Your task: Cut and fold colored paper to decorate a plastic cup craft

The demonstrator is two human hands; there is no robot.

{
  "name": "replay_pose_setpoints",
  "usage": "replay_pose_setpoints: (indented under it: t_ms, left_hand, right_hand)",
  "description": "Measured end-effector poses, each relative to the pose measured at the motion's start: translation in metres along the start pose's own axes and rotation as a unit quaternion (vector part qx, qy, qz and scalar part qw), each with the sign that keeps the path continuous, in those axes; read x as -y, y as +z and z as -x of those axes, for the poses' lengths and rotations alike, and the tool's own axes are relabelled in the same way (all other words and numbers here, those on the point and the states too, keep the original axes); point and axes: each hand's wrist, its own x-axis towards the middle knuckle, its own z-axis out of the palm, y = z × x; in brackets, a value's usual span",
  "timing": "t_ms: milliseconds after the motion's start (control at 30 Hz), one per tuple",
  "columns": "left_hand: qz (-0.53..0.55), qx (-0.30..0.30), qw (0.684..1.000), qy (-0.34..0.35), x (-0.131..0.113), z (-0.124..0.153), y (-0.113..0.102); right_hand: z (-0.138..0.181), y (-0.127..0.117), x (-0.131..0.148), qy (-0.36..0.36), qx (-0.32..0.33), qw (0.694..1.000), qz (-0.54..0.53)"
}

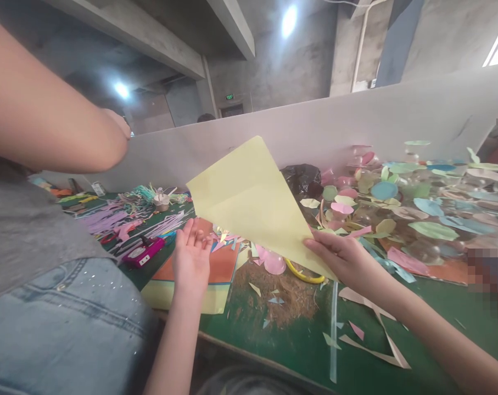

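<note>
A sheet of pale yellow paper (249,203) is held up above the table, tilted, with a crease or fold line across it. My right hand (335,252) pinches its lower right corner. My left hand (192,247) is palm up with its fingers spread, just below the sheet's left edge, and holds nothing. Under that hand lies a stack of orange and yellow paper (216,269). Yellow scissor handles (304,274) show on the table below the sheet; the rest of them is hidden.
A heap of cut paper shapes and clear plastic cups (397,203) fills the table's right side. Paper scraps (376,329) and brown shavings (290,302) lie in front. At left are a magenta box (144,252), purple strips (108,216) and a standing person (59,307). A white partition (314,126) rises behind.
</note>
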Motion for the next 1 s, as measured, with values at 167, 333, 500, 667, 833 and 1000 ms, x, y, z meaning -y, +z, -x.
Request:
replay_pose_setpoints:
  t_ms: [167,333,500,667,833,1000]
  left_hand:
    - [-0.098,0.086,0.988,-0.087,0.022,0.036,0.018]
    - [-0.267,0.245,0.928,-0.082,0.035,0.08,0.034]
    - [-0.35,0.297,0.888,-0.04,0.039,0.102,0.036]
    - [-0.324,0.239,0.914,-0.046,0.042,0.092,0.033]
    - [-0.271,0.222,0.936,-0.025,0.04,0.078,0.029]
    - [-0.25,0.197,0.948,-0.026,0.039,0.078,0.031]
  right_hand:
    - [0.0,0.005,-0.002,0.004,-0.066,0.998,0.0]
    - [0.0,0.007,0.003,-0.016,-0.103,0.994,-0.012]
    - [0.003,0.009,0.008,-0.023,-0.115,0.993,-0.029]
    - [0.006,0.013,0.01,-0.023,-0.087,0.995,-0.03]
    - [0.007,0.013,0.014,-0.018,-0.063,0.996,-0.058]
    - [0.008,0.011,0.017,0.004,-0.049,0.992,-0.115]
